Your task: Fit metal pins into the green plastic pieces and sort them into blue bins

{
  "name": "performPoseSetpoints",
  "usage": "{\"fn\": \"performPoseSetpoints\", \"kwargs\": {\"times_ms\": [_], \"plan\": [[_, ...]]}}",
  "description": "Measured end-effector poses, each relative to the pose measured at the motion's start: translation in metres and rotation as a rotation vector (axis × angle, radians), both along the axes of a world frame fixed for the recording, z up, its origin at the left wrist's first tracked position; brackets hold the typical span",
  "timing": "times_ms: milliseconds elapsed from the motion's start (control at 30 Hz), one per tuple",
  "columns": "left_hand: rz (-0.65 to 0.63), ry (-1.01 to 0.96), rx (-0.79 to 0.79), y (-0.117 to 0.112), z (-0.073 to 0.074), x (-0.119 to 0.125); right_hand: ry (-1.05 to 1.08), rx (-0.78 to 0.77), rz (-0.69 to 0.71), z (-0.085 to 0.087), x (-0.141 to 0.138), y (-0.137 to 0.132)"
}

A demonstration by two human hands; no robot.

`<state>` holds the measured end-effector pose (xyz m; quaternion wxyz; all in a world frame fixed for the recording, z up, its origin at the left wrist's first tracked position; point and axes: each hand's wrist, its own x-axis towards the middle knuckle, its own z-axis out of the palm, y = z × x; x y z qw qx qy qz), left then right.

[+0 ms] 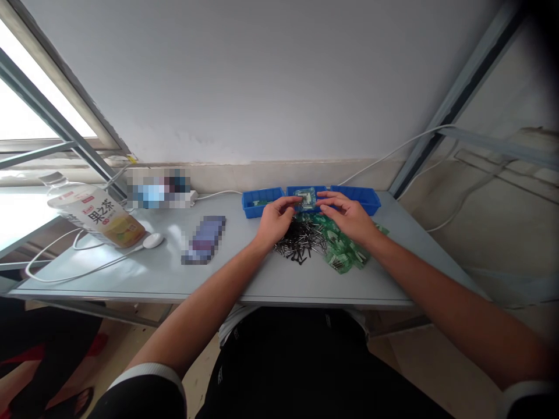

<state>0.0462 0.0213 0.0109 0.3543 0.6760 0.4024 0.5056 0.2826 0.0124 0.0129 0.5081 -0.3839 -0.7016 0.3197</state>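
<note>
A small clear plastic bag (307, 199) with pale parts inside is held up in front of the middle blue bin. My left hand (276, 220) pinches the bag's left edge between thumb and fingers. On its right edge, the fingertips of my right hand (348, 216) close against the plastic. Under and between both hands lies a loose pile of dark and silvery screws (300, 240). Several green-tinted plastic packets (343, 254) with small metal parts inside lie beneath my right hand and wrist, beside the pile.
Three blue bins, the left (257, 210), middle (289, 189) and right (371, 202), line the back of the table (244, 273). A phone-like blurred item (204, 240), white cable puck (153, 240) and tilted drink bottle (102, 212) are leftward. Another person's leg (56, 349) shows lower left.
</note>
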Motion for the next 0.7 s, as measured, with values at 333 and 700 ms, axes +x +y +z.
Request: {"fn": "performPoseSetpoints", "kwargs": {"times_ms": [333, 700], "plan": [[0.304, 0.453, 0.367, 0.003, 0.001, -0.013, 0.041, -0.067, 0.018, 0.005, -0.005, -0.003], [0.154, 0.55, 0.384, -0.001, -0.003, -0.009, -0.534, 0.235, 0.129, 0.007, -0.006, -0.015]]}}
